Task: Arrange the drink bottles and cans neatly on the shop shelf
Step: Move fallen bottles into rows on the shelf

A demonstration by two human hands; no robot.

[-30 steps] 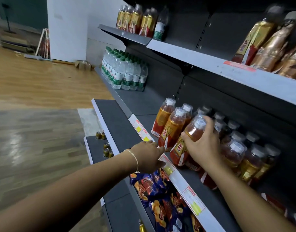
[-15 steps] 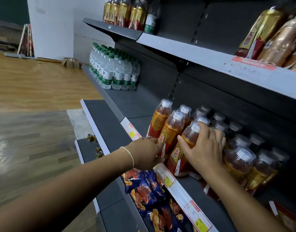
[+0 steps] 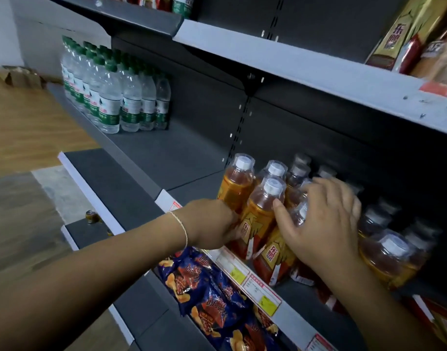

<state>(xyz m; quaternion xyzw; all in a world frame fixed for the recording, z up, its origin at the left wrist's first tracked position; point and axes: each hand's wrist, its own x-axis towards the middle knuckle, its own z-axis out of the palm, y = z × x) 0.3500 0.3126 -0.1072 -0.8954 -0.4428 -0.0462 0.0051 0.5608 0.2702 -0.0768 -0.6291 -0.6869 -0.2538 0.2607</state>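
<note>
Tea bottles: amber, white-capped, packed upright on the dark shelf.
Front bottle: at the cluster's near edge, tilted, held at the shoulder by the right hand, thumb and fingers curled round its top.
Left hand: against the cluster's near-left corner, touching the bottles low down; its fingers are hidden, so I cannot tell their grip.
Price labels: just in front of the cluster.
Crisp bags: below it.
Water bottles: well left, same level.
Upper shelf: above.
</note>
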